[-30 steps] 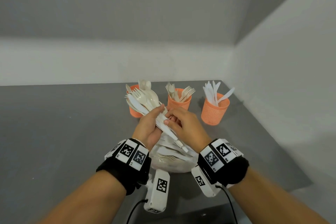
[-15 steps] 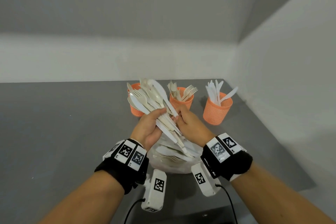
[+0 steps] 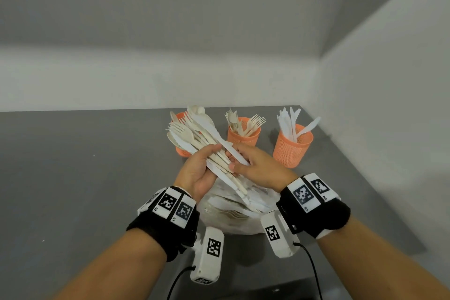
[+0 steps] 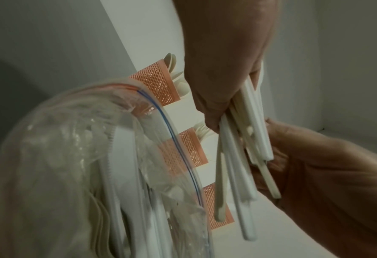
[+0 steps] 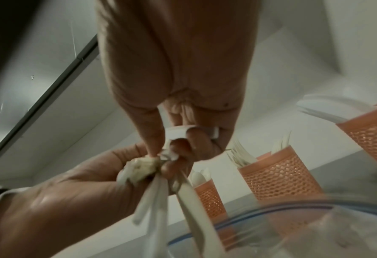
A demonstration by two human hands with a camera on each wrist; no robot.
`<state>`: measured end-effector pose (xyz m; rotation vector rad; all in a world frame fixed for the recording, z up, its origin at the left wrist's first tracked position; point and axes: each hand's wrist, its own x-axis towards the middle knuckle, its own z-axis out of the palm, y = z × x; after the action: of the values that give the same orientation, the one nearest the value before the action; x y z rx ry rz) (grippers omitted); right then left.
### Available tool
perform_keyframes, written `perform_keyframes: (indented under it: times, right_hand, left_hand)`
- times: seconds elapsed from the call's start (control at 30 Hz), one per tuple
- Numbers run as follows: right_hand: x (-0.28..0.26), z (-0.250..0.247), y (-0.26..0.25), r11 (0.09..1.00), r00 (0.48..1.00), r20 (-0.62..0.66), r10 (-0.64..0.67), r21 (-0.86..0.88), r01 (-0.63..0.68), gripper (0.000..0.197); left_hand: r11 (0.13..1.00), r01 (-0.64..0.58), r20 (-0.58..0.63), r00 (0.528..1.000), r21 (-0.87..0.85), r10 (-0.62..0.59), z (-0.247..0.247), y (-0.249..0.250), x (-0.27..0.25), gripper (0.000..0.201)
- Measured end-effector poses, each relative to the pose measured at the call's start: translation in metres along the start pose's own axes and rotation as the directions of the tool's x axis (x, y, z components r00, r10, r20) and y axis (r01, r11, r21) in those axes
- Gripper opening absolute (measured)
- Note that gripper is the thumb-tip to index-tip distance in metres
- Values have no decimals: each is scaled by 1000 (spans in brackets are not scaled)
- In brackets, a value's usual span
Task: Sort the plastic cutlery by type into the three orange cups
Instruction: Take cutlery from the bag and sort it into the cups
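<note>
On the gray table (image 3: 73,178) I see three orange cups (image 3: 292,147) at the far side. With my left hand (image 3: 197,173) I grip a bundle of mixed cutlery (image 3: 194,136) above the clear bag (image 3: 233,217), and my right hand (image 3: 258,168) pinches one white knife (image 3: 219,139) from it.

Bag (image 3: 233,219) before three cups (image 3: 292,146)

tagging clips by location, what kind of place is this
Probably a bare data-recording corner, not a kitchen: a plain grey table against blank walls, three orange mesh cups and a clear zip bag of plastic cutlery, and marker-tagged wrist cameras under both hands.
</note>
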<state>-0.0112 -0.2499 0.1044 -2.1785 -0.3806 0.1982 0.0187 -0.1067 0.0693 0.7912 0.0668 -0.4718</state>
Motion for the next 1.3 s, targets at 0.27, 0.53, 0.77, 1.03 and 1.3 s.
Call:
perform_keyframes:
  times: [0.27, 0.53, 0.77, 1.03, 1.3]
  right_hand:
    - [-3, -10, 15, 995, 996, 37, 80, 53, -82, 24]
    - [-5, 6, 12, 999, 999, 23, 26, 35, -27, 27]
    - [-18, -10, 35, 975, 976, 35, 216, -58, -214, 23]
    - [-10, 11, -3, 989, 971, -185, -150, -43, 145, 22]
    - [3, 15, -7, 973, 984, -67, -163, -175, 149, 21]
  left_hand:
    - [994, -42, -59, 998, -100, 36, -3, 9, 6, 11]
    - [996, -82, -45, 996, 32, 83, 5, 3, 5, 12]
    - [991, -135, -194, 972, -4, 131, -10, 11, 13, 14]
    - [979, -19, -113, 993, 202, 43, 4, -4, 6, 18]
    - [961, -104, 33, 995, 258, 99, 12, -4, -3, 26]
